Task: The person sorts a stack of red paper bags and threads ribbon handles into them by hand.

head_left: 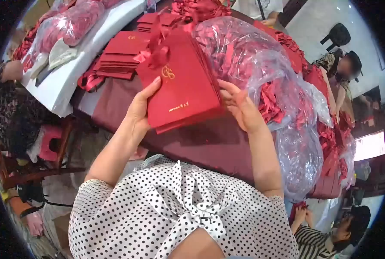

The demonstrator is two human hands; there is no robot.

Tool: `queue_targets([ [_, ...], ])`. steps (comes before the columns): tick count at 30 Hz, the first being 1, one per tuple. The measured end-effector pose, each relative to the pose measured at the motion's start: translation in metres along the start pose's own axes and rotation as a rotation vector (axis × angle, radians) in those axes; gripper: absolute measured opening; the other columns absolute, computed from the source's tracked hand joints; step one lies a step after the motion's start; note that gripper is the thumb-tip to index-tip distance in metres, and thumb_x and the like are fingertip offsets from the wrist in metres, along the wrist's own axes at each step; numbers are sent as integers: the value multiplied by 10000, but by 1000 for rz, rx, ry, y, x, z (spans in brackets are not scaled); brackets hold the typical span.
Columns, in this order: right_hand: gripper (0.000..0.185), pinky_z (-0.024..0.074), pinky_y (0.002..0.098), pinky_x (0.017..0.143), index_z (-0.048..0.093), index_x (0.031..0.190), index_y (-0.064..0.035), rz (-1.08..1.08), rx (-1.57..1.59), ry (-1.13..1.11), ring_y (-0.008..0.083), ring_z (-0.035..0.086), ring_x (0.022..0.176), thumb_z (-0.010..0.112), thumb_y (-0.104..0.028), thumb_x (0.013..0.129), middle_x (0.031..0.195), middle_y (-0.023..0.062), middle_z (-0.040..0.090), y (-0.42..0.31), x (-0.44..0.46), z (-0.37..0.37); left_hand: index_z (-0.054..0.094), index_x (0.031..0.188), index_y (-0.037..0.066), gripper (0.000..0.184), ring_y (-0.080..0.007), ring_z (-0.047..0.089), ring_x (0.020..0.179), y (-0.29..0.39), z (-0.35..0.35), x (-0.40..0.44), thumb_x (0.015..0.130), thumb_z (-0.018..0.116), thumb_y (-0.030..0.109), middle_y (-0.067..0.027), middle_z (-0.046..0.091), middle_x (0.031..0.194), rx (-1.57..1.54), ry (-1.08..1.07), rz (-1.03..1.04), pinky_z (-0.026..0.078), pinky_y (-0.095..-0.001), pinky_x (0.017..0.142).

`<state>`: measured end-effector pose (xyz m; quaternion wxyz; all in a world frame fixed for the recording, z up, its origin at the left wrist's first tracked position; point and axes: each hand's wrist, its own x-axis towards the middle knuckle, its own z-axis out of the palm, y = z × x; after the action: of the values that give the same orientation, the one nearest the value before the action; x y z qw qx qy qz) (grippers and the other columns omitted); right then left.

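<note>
A stack of red gift bags (186, 93) with gold lettering and red ribbon at the top is held up in front of me. My left hand (142, 103) grips the stack's left side, its thumb lying on the front face. Beside the right edge is my right hand (243, 108), fingers apart and curved; the fingertips are at the edge, and whether they touch it I cannot tell. Behind the held stack, more red bags (121, 54) lie in a pile on the dark red tabletop (192, 149).
Clear plastic bags (261, 56) full of red ribboned pieces cover the table's right side. A white surface (56, 93) with another plastic bundle (69, 28) stands at left. People work at the right, one in a striped top (313, 239). A pink stool (50, 142) is lower left.
</note>
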<state>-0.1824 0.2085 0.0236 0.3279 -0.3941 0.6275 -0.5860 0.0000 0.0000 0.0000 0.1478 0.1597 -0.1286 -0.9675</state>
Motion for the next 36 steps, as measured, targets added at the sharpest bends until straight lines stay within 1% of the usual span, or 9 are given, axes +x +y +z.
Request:
queue_targets([
  [16,1089,354,377,1050,168,1432,-32,-496,-305,79,213,399,1265,868,-130,604,1408,154,344,-33,8,58,398,1356,89,731,-252,450,1243,33,-62,15,737,766,209,-89,426,1387,1384,-64,230,355,-396,1069],
  [17,1091,354,370,1051,163,1430,-32,-157,350,-4,203,400,1262,866,-111,600,1404,149,347,-27,16,58,373,1380,117,725,-257,421,1268,39,-68,10,764,739,228,-97,360,1434,1439,-234,134,368,-405,1063],
  [19,955,345,365,1063,159,1421,-19,360,1024,2,188,406,1254,790,-102,709,1405,113,351,-47,9,57,334,1403,118,621,-273,430,1259,42,-39,10,871,604,290,-113,380,1417,364,-354,-180,389,-428,1044],
  [20,897,329,368,1074,157,1423,-22,-107,494,-42,188,393,1263,752,-114,758,1412,103,348,-37,6,57,297,1419,116,534,-297,417,1266,48,-65,18,947,443,320,-125,365,1423,1000,-424,24,399,-468,1027],
  [22,826,278,366,1100,166,1431,-41,-680,-23,-96,188,344,1299,709,-148,818,1445,90,318,-4,7,53,289,1418,102,546,-323,454,1228,31,-59,18,949,405,356,-134,399,1399,245,-609,-134,404,-495,1014],
  [24,892,264,368,1105,158,1439,-41,-510,25,-117,191,337,1305,743,-163,778,1449,95,316,41,10,50,342,1395,104,640,-325,514,1173,16,-82,21,864,543,398,-115,472,1341,990,-524,316,445,-498,967],
  [26,1023,238,373,1116,142,1454,-39,-139,177,-155,198,324,1317,813,-191,698,1457,105,313,90,9,43,365,1378,98,632,-306,471,1224,17,-96,41,826,634,252,-106,447,1357,941,-151,21,439,-491,977],
  [27,1046,232,385,1117,113,1463,-40,-371,-278,-94,194,328,1315,813,-194,700,1437,104,349,109,21,42,391,1357,86,638,-292,497,1196,14,-60,21,783,671,98,-102,479,1318,1093,-527,348,488,-465,921],
  [36,926,378,336,1017,184,1431,-38,-427,-275,53,146,425,1195,782,-84,725,1370,108,429,112,23,45,409,1334,101,527,-229,496,1184,33,-159,74,851,619,77,-87,471,1314,438,-122,16,452,-402,964],
])
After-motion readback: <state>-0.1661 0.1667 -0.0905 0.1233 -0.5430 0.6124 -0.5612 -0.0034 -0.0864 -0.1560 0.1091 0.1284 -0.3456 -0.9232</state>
